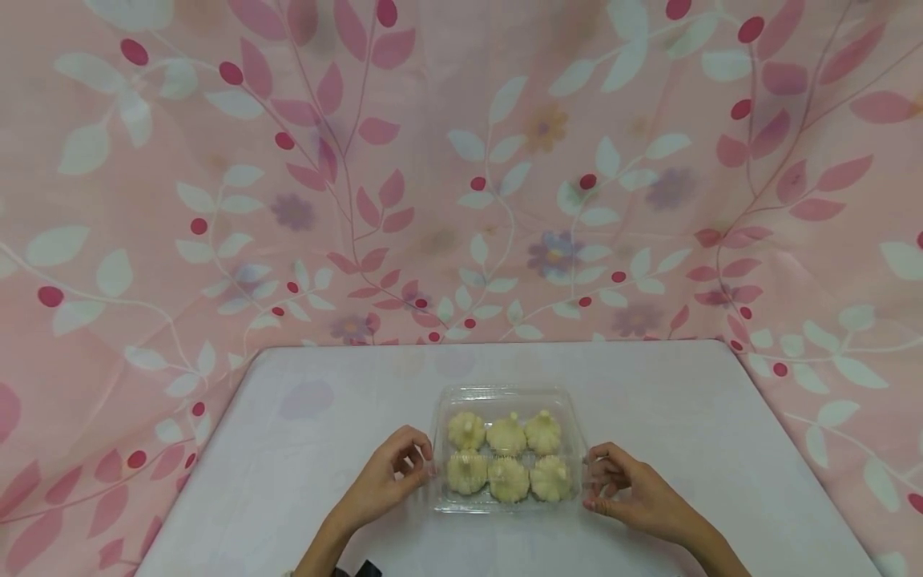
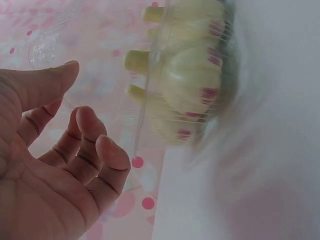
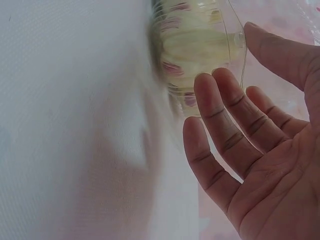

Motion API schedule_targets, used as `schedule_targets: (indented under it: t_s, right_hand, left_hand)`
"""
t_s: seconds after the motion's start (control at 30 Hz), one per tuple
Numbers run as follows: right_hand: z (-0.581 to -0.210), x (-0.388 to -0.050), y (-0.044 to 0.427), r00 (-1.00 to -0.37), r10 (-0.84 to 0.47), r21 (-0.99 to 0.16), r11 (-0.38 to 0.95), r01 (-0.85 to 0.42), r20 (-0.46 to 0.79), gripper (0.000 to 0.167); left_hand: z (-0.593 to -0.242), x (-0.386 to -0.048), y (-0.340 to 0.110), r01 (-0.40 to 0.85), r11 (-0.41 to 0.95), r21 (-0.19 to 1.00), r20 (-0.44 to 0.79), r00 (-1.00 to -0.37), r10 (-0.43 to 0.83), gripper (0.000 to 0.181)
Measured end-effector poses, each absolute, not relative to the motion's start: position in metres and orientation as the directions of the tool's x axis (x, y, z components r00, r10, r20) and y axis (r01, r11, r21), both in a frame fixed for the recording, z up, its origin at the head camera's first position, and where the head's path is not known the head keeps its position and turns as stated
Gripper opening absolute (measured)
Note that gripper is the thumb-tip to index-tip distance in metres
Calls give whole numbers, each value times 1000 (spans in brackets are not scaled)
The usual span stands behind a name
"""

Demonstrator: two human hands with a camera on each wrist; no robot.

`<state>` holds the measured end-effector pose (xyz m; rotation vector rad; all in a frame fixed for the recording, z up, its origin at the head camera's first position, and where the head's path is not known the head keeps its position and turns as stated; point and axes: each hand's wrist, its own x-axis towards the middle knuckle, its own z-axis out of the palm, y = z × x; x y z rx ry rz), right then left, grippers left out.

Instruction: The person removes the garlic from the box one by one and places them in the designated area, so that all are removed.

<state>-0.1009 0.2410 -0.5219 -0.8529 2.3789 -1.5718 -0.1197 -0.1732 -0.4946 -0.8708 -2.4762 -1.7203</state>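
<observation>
A clear plastic container (image 1: pixel 510 507) holds several pale garlic bulbs (image 1: pixel 507 433) in two rows, stalks upward. At its left side, the left hand (image 1: pixel 392 473) has curled fingers; in the left wrist view, the thumb and index finger of the left hand (image 2: pixel 65 155) appear to pinch a thin clear edge beside the bulbs (image 2: pixel 187 75). The right hand (image 1: pixel 638 497) is at the opposite side. In the right wrist view, the right hand (image 3: pixel 255 135) has gently bent, spread fingers, their tips by the container wall next to a bulb (image 3: pixel 192 52).
A white-covered table (image 1: pixel 317 449) lies under the container. Behind it and at both sides hangs a pink cloth (image 1: pixel 433 160) with leaves and flowers. A small black object (image 1: pixel 368 569) shows at the bottom edge by the left forearm.
</observation>
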Motion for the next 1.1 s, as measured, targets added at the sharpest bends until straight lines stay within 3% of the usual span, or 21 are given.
schedule_targets:
  t_s: [0.23, 0.6, 1.1]
  right_hand:
    - [-525, -101, 240, -804, -554, -875, 255, -412, 218, 45]
    - [-519, -99, 237, -835, -529, -883, 306, -355, 152, 44]
    - [-517, -99, 236, -830, -535, -883, 300, -362, 159, 47]
  left_hand:
    - [-485, -129, -176, 483, 215, 848, 367, -831, 418, 22]
    - [-472, -142, -176, 518, 191, 834, 430, -826, 364, 21]
    - [-452, -154, -167, 558, 171, 812, 495, -814, 305, 25]
